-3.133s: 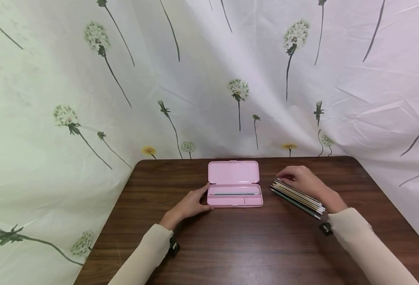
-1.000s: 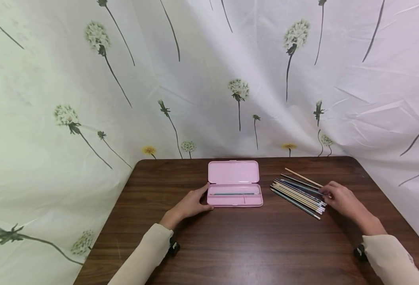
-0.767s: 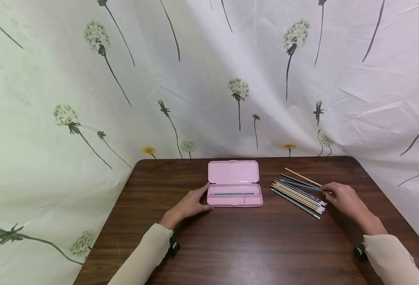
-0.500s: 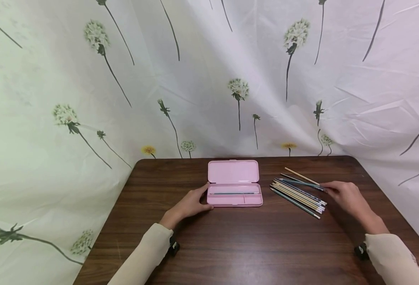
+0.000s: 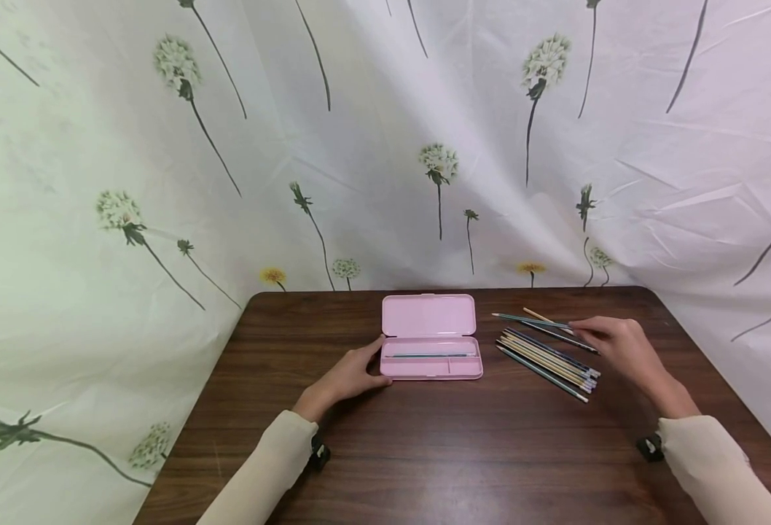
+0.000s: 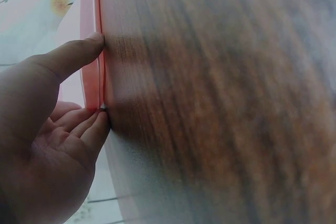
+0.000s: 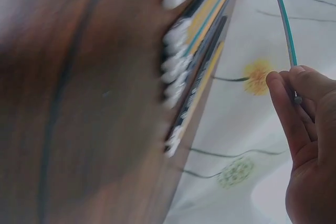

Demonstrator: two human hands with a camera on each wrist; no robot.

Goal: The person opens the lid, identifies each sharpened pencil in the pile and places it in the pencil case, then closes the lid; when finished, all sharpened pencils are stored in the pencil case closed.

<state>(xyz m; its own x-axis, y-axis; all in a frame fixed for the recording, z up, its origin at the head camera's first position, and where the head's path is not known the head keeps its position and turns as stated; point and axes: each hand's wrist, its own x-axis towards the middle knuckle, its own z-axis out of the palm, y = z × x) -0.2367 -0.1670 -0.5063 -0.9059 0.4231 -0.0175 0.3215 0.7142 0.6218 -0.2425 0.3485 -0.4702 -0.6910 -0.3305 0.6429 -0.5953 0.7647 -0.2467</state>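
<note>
A pink pencil case [image 5: 432, 369] lies with its lid [image 5: 428, 315] raised at the far middle of the table. One teal pencil [image 5: 425, 356] rests in its long rear compartment. My left hand [image 5: 348, 375] grips the case's left end, thumb at the front corner and fingers toward the hinge side; the left wrist view shows the thumb [image 6: 79, 56] against the pink wall. Thumb and fingertips of my right hand [image 5: 621, 346] pinch another teal pencil [image 5: 530, 319] near its back end, its tip pointing left toward the case. In the right wrist view this pencil [image 7: 286, 24] is above the table.
Several pencils [image 5: 546, 359], yellow, dark and teal, lie in a slanted bunch right of the case. Behind them lie a dark pencil [image 5: 556, 334] and a plain yellow one [image 5: 536, 314]. A flowered cloth [image 5: 359, 146] hangs behind the brown table [image 5: 438, 452].
The bunch has spread out since the earliest frame. My right hand has picked a teal pencil from it and moved it up and left. The left hand stays at the case.
</note>
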